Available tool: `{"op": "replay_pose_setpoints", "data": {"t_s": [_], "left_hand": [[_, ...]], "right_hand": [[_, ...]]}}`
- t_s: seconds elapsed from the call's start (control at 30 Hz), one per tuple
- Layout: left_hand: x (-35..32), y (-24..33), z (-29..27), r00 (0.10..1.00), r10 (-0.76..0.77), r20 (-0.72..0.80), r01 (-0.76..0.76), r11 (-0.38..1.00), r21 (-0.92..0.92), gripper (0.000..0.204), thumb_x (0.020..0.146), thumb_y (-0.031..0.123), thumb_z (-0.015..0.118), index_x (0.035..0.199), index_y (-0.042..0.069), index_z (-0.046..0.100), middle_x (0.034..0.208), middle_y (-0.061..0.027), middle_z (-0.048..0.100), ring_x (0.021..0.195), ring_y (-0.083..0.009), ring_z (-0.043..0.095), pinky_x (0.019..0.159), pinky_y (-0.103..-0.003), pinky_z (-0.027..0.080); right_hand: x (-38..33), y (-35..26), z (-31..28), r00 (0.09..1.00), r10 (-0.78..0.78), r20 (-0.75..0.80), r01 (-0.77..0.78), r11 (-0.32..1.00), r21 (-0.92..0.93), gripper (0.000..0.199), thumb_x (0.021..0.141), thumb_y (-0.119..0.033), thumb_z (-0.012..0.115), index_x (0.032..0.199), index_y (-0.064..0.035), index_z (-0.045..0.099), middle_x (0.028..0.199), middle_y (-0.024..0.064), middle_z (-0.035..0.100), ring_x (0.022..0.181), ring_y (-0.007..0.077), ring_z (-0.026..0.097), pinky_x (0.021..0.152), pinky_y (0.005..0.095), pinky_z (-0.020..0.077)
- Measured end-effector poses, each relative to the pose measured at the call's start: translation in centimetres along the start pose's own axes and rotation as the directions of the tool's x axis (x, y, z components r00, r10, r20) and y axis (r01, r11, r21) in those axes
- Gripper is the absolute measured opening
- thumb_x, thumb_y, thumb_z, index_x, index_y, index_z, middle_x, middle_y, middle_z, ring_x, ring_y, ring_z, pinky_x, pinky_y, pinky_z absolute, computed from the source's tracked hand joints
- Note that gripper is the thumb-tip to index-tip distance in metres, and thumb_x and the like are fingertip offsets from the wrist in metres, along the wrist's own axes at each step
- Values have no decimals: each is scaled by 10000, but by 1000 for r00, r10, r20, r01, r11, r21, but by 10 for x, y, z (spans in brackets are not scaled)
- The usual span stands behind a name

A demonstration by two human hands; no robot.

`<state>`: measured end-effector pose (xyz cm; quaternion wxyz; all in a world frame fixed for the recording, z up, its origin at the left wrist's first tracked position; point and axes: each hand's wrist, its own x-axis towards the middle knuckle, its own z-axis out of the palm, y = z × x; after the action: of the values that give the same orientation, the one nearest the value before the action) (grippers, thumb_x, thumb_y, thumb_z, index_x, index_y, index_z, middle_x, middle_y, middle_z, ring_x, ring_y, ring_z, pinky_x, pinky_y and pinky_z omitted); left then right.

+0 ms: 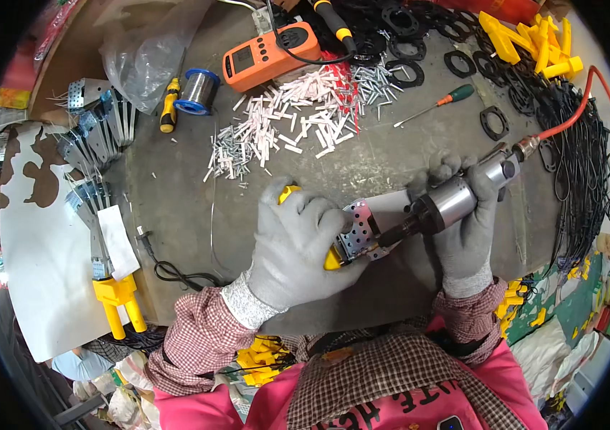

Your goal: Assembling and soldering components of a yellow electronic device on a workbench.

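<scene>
— Grey and scuffed, the workbench (391,154) ran wide, littered with white and silver sleeves (298,118), black gaskets (495,122), an orange meter (270,51). What did the hands have?

— The left hand (296,247), gloved grey, was closed over a yellow-ended perforated metal bracket (357,231), pinning it on the bench near the front edge. The right hand (466,222) was wrapped round a silver pneumatic screwdriver (455,197), its tip touching the bracket.

— And the hose?

— An orange air hose (584,100) ran off rightward.

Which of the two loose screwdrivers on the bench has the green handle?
The green-handled screwdriver lies right of the white tube pile, above the right hand. The other, yellow-handled screwdriver lies by the solder spool.
</scene>
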<state>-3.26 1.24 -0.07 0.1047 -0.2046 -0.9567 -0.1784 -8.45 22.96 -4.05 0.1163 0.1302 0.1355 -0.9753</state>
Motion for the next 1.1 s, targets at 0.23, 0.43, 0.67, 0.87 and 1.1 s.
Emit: {"op": "replay_pose_setpoints", "data": {"t_s": [0.23, 0.43, 0.67, 0.87, 1.1], "left_hand": [[5, 7, 0, 1000, -14, 6, 14, 999, 38, 532, 555, 419, 878, 886, 92, 619, 903, -54, 619, 942, -281, 583, 1015, -547, 371], [5, 7, -2, 1000, 25, 15, -25, 999, 42, 518, 554, 408, 882, 867, 95, 613, 880, -55, 619, 917, -282, 591, 1039, -556, 369], [6, 7, 2, 984, -179, -3, 178, 978, -111, 191, 655, 112, 717, 811, 93, 610, 799, -65, 616, 875, -293, 590, 1061, -525, 373], [12, 9, -2, 974, -225, 26, 227, 969, -100, 158, 646, 70, 676, 787, 80, 604, 778, -76, 603, 864, -316, 579, 1039, -514, 386], [4, 1, 0, 988, -157, -14, 151, 968, -199, 196, 606, 60, 666, 789, 67, 596, 773, -97, 578, 929, -367, 541, 1011, -495, 398]], "right_hand": [[-13, 17, 7, 980, -150, 133, 182, 943, -279, 325, 943, -242, 620, 1211, -93, 513, 1138, 112, 585, 1198, 312, 515, 1061, 656, 392], [-9, 6, -7, 921, -163, 355, 309, 860, -407, 460, 1005, -67, 472, 1422, -103, 283, 1474, 221, 324, 1395, 416, 365, 1094, 654, 379], [7, 6, -13, 859, -243, 450, 491, 638, -593, 448, 1018, -58, 500, 1414, -125, 302, 1496, 206, 289, 1409, 413, 336, 1078, 640, 407], [8, 9, 1, 898, -236, 371, 386, 828, -408, 440, 1001, -142, 547, 1397, -132, 354, 1450, 179, 391, 1391, 370, 373, 1075, 683, 379], [2, -13, -12, 919, -35, 393, 142, 958, -247, 412, 980, -207, 573, 1342, -84, 418, 1366, 180, 508, 1349, 366, 430, 1085, 714, 330]]}}
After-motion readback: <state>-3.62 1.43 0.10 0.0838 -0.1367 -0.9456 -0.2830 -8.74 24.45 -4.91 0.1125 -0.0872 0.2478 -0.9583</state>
